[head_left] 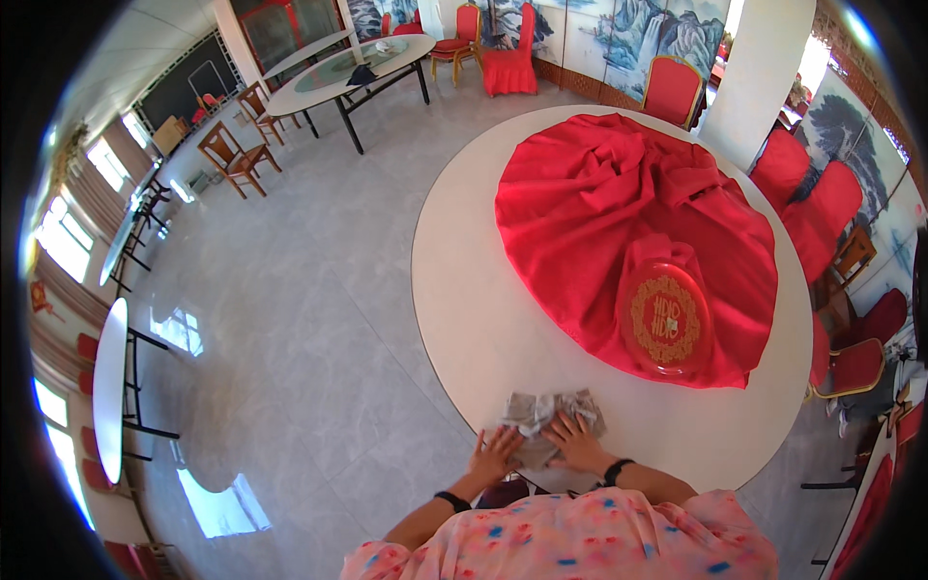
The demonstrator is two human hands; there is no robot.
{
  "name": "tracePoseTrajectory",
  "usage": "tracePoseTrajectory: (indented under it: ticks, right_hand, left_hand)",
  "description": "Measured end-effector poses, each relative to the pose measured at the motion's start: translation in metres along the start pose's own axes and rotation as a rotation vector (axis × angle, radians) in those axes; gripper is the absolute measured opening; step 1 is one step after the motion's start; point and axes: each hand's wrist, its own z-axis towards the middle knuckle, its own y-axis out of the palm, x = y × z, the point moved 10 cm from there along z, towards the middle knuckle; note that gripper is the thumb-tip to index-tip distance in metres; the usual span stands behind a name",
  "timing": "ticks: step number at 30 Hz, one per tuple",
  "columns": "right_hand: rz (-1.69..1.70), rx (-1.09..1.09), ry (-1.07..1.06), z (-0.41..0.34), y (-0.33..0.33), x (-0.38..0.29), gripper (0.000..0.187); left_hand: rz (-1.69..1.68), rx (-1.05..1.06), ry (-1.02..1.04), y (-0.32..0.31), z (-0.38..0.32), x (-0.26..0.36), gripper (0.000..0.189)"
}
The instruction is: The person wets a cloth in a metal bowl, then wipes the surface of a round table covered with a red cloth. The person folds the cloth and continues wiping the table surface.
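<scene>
A crumpled grey-beige cloth (540,413) lies at the near edge of a round, pale tabletop (464,290). My left hand (496,453) rests at the cloth's left side, fingers spread. On its right part lies my right hand (578,442), palm down with the fingers apart. Whether either hand pinches the cloth is not clear. Beyond them, a gathered red tablecloth (573,239) is spread over the far half of the table. An oval red tray or plate (665,319) with gold decoration sits on its near part. Both wrists wear dark bands.
Red-covered chairs (826,210) stand close to the table's right side. An oval table with a glass centre (348,69) and wooden chairs (235,159) are farther back at the left. A white pillar (757,72) rises behind the table. Grey tiled floor (312,290) stretches to the left.
</scene>
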Motion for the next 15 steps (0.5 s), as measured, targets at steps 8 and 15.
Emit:
tracePoseTrajectory:
  ticks: [8,15]
  right_hand:
    - [0.078,-0.066,0.252,0.094,-0.045,0.021,0.090]
    - [0.006,-0.105,0.067,-0.026,-0.017,-0.007,0.084]
  left_hand:
    - [0.010,-0.056,-0.189,-0.065,0.064,-0.081,0.075]
    - [0.091,0.055,-0.042,-0.010,-0.002,0.031,0.080]
